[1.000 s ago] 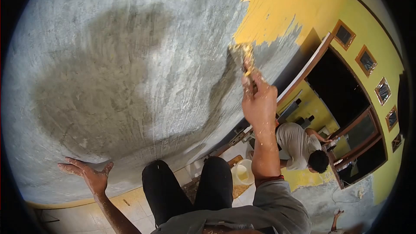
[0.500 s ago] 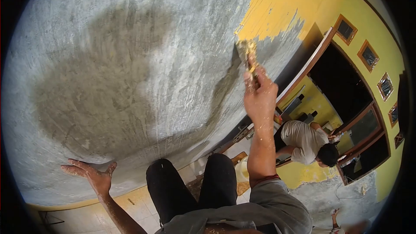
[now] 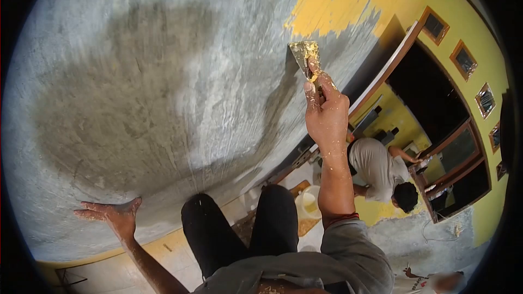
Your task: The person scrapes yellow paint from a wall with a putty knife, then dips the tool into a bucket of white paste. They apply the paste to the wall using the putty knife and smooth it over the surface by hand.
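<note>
My right hand grips a paint scraper, its wide metal blade caked with yellow paint flakes. The blade is close to the grey wall, just below the ragged lower edge of the yellow paint; whether it touches cannot be told. Flecks of paint dot my right wrist and forearm. On the left, my left hand lies with fingers spread against the lower part of the wall and holds nothing. Large shadows fall across the scraped grey surface.
A white bucket stands on the floor beyond my knees. To the right, a person in a light shirt bends beside a brown window frame. Another person shows at the lower right edge. Small framed vents line the yellow-green wall.
The scraper has come away from the yellow paint edge, and its blade now shows more fully. My left hand has barely shifted. The bent person has moved slightly left.
</note>
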`<action>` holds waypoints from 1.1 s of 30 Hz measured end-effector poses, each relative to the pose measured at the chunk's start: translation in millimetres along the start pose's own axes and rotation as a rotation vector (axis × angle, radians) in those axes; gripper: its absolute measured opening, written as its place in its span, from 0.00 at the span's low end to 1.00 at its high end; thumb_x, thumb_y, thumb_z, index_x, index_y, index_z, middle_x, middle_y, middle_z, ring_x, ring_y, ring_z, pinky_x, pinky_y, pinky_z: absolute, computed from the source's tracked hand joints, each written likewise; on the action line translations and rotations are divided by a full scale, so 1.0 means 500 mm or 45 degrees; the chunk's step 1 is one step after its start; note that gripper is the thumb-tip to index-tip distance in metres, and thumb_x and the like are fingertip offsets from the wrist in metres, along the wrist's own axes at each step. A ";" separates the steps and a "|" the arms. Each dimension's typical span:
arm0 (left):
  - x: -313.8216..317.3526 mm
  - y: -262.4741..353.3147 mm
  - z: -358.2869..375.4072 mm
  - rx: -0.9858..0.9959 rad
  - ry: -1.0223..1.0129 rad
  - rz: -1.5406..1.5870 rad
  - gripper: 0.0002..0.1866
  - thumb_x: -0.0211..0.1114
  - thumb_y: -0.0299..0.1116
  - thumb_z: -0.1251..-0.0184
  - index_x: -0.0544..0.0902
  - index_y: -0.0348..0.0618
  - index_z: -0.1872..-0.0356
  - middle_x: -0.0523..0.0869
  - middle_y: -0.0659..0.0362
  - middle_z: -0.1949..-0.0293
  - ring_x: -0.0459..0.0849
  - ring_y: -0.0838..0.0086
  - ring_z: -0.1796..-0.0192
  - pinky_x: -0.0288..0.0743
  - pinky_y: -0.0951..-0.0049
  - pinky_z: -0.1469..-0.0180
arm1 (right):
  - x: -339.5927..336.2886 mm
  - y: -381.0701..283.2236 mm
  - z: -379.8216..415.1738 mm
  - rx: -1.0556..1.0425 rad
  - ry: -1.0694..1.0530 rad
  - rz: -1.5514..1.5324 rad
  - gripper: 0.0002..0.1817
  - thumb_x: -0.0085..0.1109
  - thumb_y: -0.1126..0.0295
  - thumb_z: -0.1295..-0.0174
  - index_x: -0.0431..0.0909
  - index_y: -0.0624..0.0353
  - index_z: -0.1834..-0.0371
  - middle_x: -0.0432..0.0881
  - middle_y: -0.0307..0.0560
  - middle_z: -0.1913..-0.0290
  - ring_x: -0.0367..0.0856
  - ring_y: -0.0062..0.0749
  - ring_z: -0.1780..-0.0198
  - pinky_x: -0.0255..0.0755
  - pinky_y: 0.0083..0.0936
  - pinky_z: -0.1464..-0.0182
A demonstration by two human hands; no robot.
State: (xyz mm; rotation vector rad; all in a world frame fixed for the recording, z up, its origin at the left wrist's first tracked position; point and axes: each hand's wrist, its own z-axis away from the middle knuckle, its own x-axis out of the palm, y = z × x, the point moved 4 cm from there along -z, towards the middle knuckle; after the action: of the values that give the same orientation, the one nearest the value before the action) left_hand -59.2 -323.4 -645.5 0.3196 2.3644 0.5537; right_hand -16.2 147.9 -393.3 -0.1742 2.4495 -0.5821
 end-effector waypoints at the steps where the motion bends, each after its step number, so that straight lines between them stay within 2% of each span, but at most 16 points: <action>1: 0.001 -0.007 0.001 0.049 0.024 0.037 0.88 0.86 0.63 0.73 0.25 0.38 0.22 0.16 0.29 0.25 0.13 0.35 0.23 0.22 0.29 0.28 | 0.006 0.026 0.004 -0.138 0.073 0.064 0.17 0.62 0.70 0.33 0.81 0.58 0.42 0.79 0.67 0.74 0.80 0.62 0.72 0.73 0.39 0.69; 2: 0.003 -0.001 -0.001 0.099 0.007 0.094 0.89 0.85 0.65 0.72 0.24 0.34 0.23 0.15 0.28 0.26 0.12 0.35 0.24 0.20 0.25 0.30 | 0.023 0.057 0.009 -0.269 0.115 0.115 0.17 0.61 0.70 0.33 0.81 0.56 0.41 0.80 0.67 0.73 0.81 0.64 0.70 0.74 0.41 0.68; 3: 0.004 -0.006 0.003 0.128 -0.030 -0.024 0.89 0.86 0.65 0.73 0.24 0.33 0.24 0.14 0.27 0.27 0.11 0.35 0.25 0.19 0.24 0.31 | 0.010 0.026 -0.003 -0.113 0.034 0.253 0.17 0.60 0.68 0.32 0.81 0.55 0.41 0.81 0.65 0.71 0.81 0.65 0.68 0.76 0.43 0.65; 4: 0.006 -0.012 0.002 0.160 -0.066 -0.146 0.90 0.86 0.65 0.73 0.23 0.33 0.24 0.12 0.26 0.28 0.10 0.34 0.25 0.19 0.22 0.33 | 0.004 0.002 -0.028 -0.061 0.066 0.009 0.16 0.59 0.65 0.31 0.81 0.56 0.42 0.83 0.65 0.66 0.80 0.65 0.66 0.76 0.42 0.63; 5: 0.005 -0.006 -0.005 -0.062 -0.110 -0.011 0.91 0.85 0.67 0.76 0.22 0.30 0.25 0.11 0.21 0.31 0.08 0.30 0.27 0.19 0.25 0.30 | 0.001 0.027 -0.053 -0.197 0.115 0.047 0.16 0.60 0.65 0.30 0.81 0.58 0.43 0.83 0.62 0.68 0.81 0.51 0.71 0.75 0.34 0.64; 6: 0.004 -0.003 -0.010 -0.071 -0.138 -0.007 0.92 0.85 0.68 0.76 0.19 0.31 0.26 0.10 0.21 0.32 0.08 0.29 0.28 0.19 0.23 0.31 | -0.009 0.007 -0.049 -0.066 0.044 -0.155 0.15 0.60 0.66 0.29 0.82 0.59 0.43 0.81 0.55 0.70 0.74 0.27 0.73 0.71 0.27 0.66; 7: 0.004 -0.002 -0.011 -0.082 -0.153 -0.039 0.92 0.85 0.68 0.76 0.19 0.31 0.26 0.10 0.21 0.32 0.08 0.29 0.28 0.19 0.23 0.31 | 0.003 0.012 -0.045 -0.029 0.077 -0.255 0.14 0.62 0.66 0.29 0.82 0.60 0.44 0.79 0.49 0.73 0.66 0.17 0.70 0.68 0.21 0.67; 10: 0.009 -0.007 -0.011 -0.042 -0.132 -0.127 0.94 0.86 0.67 0.79 0.17 0.34 0.26 0.10 0.21 0.32 0.07 0.29 0.28 0.19 0.22 0.32 | 0.037 0.037 0.004 -0.108 0.095 -0.096 0.15 0.62 0.65 0.29 0.82 0.61 0.44 0.78 0.49 0.74 0.67 0.18 0.70 0.68 0.23 0.67; 12: 0.009 -0.018 -0.003 -0.108 -0.140 -0.062 0.94 0.86 0.67 0.79 0.18 0.34 0.26 0.10 0.22 0.32 0.07 0.29 0.28 0.19 0.22 0.31 | 0.059 0.055 0.020 -0.147 0.098 -0.212 0.21 0.63 0.63 0.29 0.79 0.61 0.37 0.71 0.31 0.76 0.59 0.14 0.74 0.57 0.20 0.74; 13: 0.012 -0.019 -0.003 -0.165 -0.149 0.021 0.94 0.86 0.67 0.79 0.19 0.35 0.26 0.10 0.22 0.32 0.08 0.28 0.28 0.20 0.22 0.31 | 0.048 0.037 0.011 -0.149 0.114 -0.210 0.21 0.63 0.63 0.29 0.79 0.61 0.37 0.71 0.31 0.76 0.59 0.14 0.74 0.57 0.20 0.74; 15: 0.015 -0.028 0.002 0.016 -0.143 -0.124 0.93 0.87 0.65 0.79 0.20 0.34 0.25 0.10 0.24 0.31 0.09 0.30 0.27 0.21 0.23 0.30 | 0.001 -0.012 -0.040 -0.031 0.002 -0.018 0.20 0.63 0.66 0.29 0.79 0.61 0.36 0.75 0.35 0.71 0.63 0.14 0.70 0.63 0.16 0.69; 16: 0.018 -0.035 0.005 0.061 -0.095 -0.103 0.92 0.88 0.64 0.79 0.22 0.35 0.24 0.10 0.26 0.29 0.10 0.32 0.26 0.22 0.25 0.29 | -0.021 -0.008 -0.046 -0.105 0.006 0.005 0.20 0.63 0.69 0.29 0.79 0.60 0.36 0.76 0.37 0.72 0.64 0.14 0.70 0.65 0.17 0.69; 18: 0.009 -0.023 0.001 0.069 -0.009 -0.008 0.92 0.86 0.68 0.80 0.23 0.40 0.23 0.12 0.28 0.28 0.11 0.34 0.24 0.23 0.26 0.28 | -0.006 0.017 -0.048 -0.247 0.106 -0.115 0.16 0.63 0.68 0.33 0.82 0.54 0.42 0.81 0.68 0.68 0.80 0.60 0.72 0.74 0.36 0.69; 19: 0.003 -0.008 -0.004 0.049 0.020 -0.018 0.92 0.83 0.72 0.80 0.23 0.40 0.23 0.13 0.28 0.27 0.12 0.35 0.24 0.23 0.25 0.29 | -0.008 0.009 -0.029 -0.154 0.013 0.129 0.20 0.63 0.70 0.34 0.81 0.50 0.38 0.82 0.68 0.67 0.80 0.62 0.71 0.74 0.36 0.69; 21: -0.002 0.009 -0.008 0.008 0.069 0.048 0.91 0.80 0.75 0.79 0.24 0.41 0.22 0.15 0.30 0.26 0.12 0.35 0.23 0.18 0.25 0.30 | -0.003 0.023 -0.015 -0.167 0.061 -0.095 0.22 0.63 0.73 0.35 0.80 0.50 0.37 0.80 0.66 0.70 0.80 0.60 0.73 0.73 0.41 0.71; 33: -0.004 0.001 -0.002 -0.006 0.078 -0.008 0.91 0.81 0.74 0.80 0.26 0.44 0.21 0.18 0.29 0.25 0.16 0.35 0.22 0.23 0.26 0.28 | -0.026 -0.027 -0.044 -0.208 0.122 0.085 0.20 0.61 0.72 0.35 0.80 0.53 0.38 0.80 0.66 0.75 0.80 0.61 0.74 0.72 0.45 0.71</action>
State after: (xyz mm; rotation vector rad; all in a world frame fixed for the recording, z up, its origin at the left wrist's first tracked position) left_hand -58.3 -323.8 -643.5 0.2974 2.4219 0.5735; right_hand -18.9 147.1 -364.7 -0.1324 2.5852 -0.3692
